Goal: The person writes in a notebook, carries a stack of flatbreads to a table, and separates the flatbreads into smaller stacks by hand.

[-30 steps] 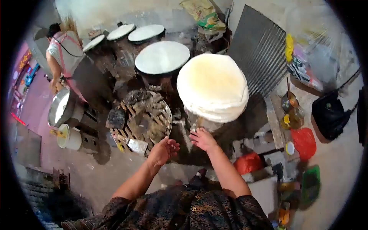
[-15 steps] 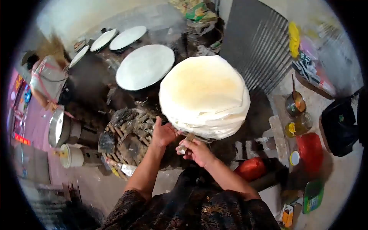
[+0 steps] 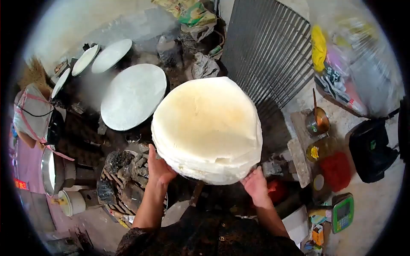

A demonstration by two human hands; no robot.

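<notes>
A tall stack of thin, pale round flatbreads [image 3: 205, 123] sits in the middle of the view, its top lightly browned and its edges uneven. At its lower left rim is my left hand [image 3: 160, 170], thumb pointing up and fingers hidden beneath the edge. My right hand [image 3: 256, 183] is closed against the lower right rim, with fingertips partly under it. A dark edge shows below the stack, and a brown wooden handle [image 3: 196, 193] sticks out toward me from there, between my hands.
Round white-topped plates [image 3: 133, 97] stand at the left, behind a basket of charred lumps [image 3: 128, 179]. A ribbed metal panel [image 3: 267, 51] leans at the back right. On the right are a pot [image 3: 318, 122], a jar [image 3: 321, 149], a black bag [image 3: 373, 149] and a green-edged scale [image 3: 343, 214].
My right hand has let go of the brown handle and moved right to the stack's rim. My left hand has come against the left rim. The view has shifted.
</notes>
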